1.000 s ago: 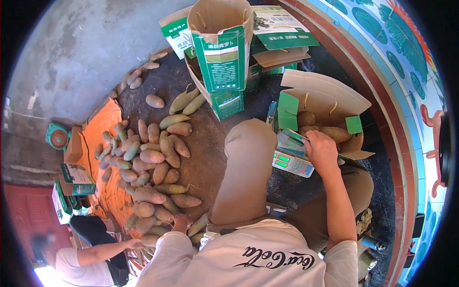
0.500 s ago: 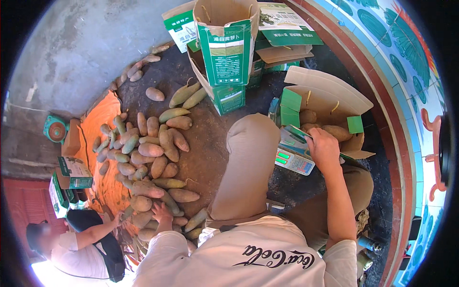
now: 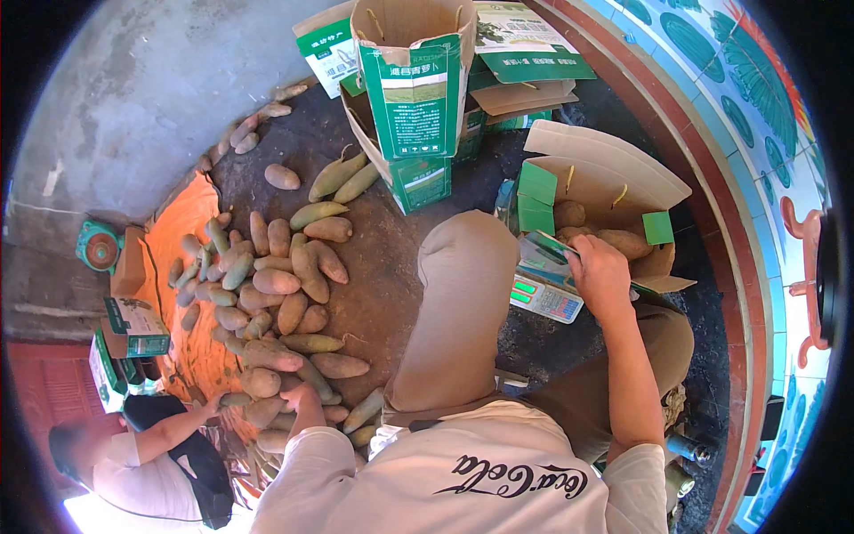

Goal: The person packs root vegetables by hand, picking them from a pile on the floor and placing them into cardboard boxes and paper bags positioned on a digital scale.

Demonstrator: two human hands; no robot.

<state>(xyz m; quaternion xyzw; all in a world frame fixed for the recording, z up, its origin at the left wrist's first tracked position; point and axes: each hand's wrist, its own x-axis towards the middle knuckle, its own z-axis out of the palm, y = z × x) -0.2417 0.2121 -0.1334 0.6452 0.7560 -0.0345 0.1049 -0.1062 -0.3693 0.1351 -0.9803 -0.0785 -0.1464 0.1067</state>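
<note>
A pile of long, soil-dusted green radishes (image 3: 276,283) covers the ground to my left. My left hand (image 3: 302,397) reaches into its near side, against the radishes there; its fingertips are hidden among them. On my right an open green-and-brown carton (image 3: 663,182) with a few radishes (image 3: 626,242) inside stands by a digital scale (image 3: 547,301) with green-lit displays. My right hand (image 3: 601,271) is closed on the near flap (image 3: 544,253) of this carton, above the scale.
Green cartons (image 3: 414,98) stand stacked ahead, beside flattened ones (image 3: 534,44). A co-worker (image 3: 147,463) sits at lower left, one arm stretched to the pile. An orange sheet (image 3: 178,236) lies under part of it. A tiled wall (image 3: 756,116) curves along the right.
My left hand has shifted a little and its fingers have tucked down among the radishes. My right hand stays on the flap. The co-worker's arm has moved slightly.
</note>
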